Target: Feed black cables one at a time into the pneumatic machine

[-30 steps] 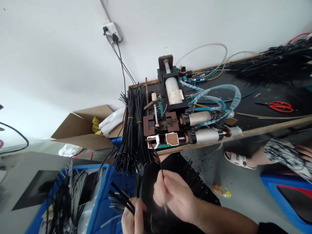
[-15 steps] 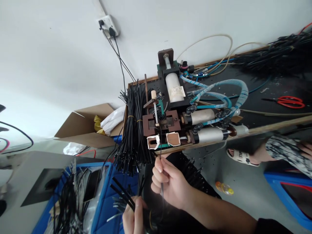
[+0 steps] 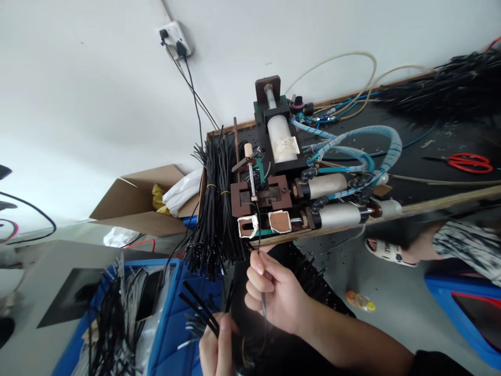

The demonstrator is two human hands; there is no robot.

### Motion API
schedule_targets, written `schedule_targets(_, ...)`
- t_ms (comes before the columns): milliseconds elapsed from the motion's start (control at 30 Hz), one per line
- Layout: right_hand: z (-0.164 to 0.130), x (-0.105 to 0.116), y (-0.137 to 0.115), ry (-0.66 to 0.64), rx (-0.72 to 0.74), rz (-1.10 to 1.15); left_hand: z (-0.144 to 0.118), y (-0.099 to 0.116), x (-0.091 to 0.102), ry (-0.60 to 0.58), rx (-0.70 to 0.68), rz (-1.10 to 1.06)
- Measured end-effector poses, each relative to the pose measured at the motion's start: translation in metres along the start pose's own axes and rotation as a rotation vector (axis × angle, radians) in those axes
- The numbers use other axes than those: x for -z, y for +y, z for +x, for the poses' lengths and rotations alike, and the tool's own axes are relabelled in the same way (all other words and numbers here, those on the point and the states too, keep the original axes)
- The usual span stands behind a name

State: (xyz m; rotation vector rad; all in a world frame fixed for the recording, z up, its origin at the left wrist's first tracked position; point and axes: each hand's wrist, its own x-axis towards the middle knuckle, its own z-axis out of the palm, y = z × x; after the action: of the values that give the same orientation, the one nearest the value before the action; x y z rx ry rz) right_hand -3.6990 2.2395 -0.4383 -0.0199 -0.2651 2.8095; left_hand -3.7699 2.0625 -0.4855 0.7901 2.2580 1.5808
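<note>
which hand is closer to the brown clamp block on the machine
Right. The right hand sits just below the brown clamp block, pinching a thin black wire that runs up into it. The left hand is lower, at the frame's bottom edge, gripping a bundle of black wires.

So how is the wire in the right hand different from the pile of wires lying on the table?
The right hand pinches one single black wire; the bundle on the table holds very many. The single wire runs up into the small machine; the bundle lies beside it, hanging over the table edge. The bundle is tied with thin yellowish bands; the single wire is loose. Both are thin and black.
</note>
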Motion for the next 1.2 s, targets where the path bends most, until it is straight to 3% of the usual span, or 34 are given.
schedule_targets(500, -0.0054, 0.0003, 0.0032, -0.033, 0.073, 0.018, 0.0006, -0.0036, 0.0004, -0.032, -0.04, 0.047)
schedule_targets(1000, -0.0031, -0.0007, 0.0021, -0.032, 0.09, 0.002, 0.0016, -0.0041, -0.0005, -0.005, -0.02, 0.052)
schedule_targets(1200, -0.0017, -0.0005, 0.0024, -0.004, 0.075, -0.017, 0.0014, -0.0065, 0.0017, -0.047, 0.03, 0.034)
